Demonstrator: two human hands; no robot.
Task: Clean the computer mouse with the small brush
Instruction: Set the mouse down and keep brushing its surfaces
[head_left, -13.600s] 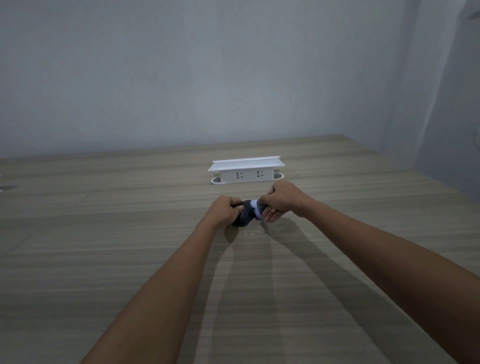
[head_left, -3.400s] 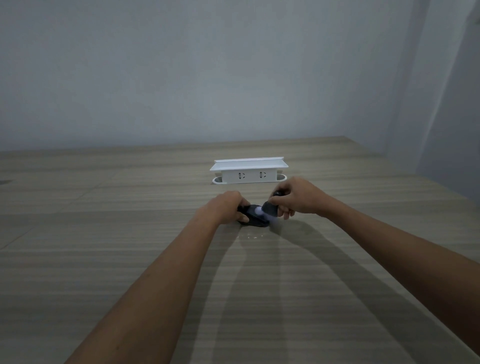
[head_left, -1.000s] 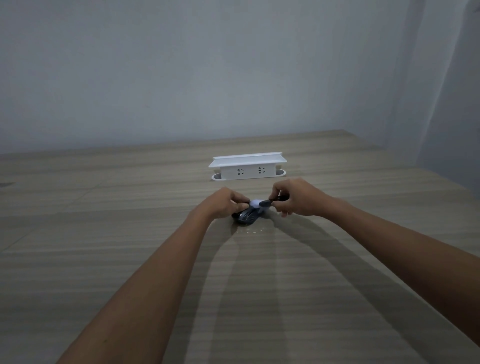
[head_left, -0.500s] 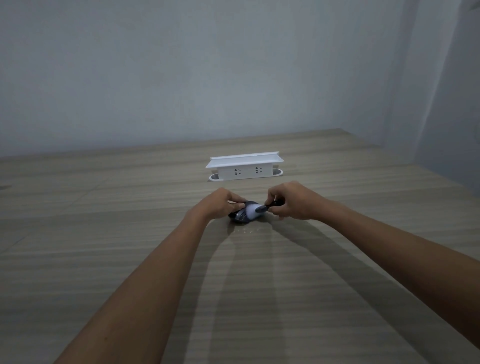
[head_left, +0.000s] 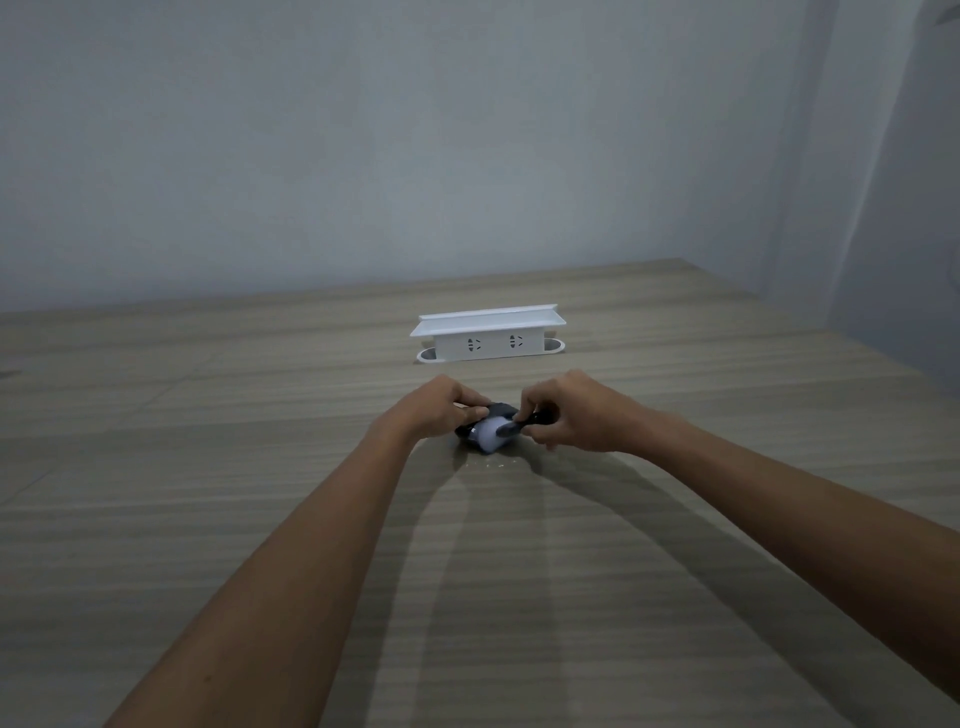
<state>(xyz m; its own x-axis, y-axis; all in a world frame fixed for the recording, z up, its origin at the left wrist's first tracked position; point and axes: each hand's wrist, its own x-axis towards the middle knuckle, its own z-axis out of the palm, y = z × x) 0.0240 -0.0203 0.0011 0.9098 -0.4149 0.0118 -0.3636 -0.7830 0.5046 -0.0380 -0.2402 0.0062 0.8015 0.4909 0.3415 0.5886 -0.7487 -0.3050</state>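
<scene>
Wood-grain surface (head_left: 208, 519): your left hand (head_left: 441, 410) grips the mouse (head_left: 485, 434), your right hand (head_left: 576, 415) pinches the brush (head_left: 519, 423) mid-sweep. Next, probably turn the mouse, brush another side.

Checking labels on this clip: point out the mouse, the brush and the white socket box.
mouse (head_left: 485, 434), head view, pale part of its body between the hands.
brush (head_left: 535, 418), head view, dark handle at the right hand's fingers.
socket box (head_left: 491, 345), head view, front face between its two outlets.
</scene>
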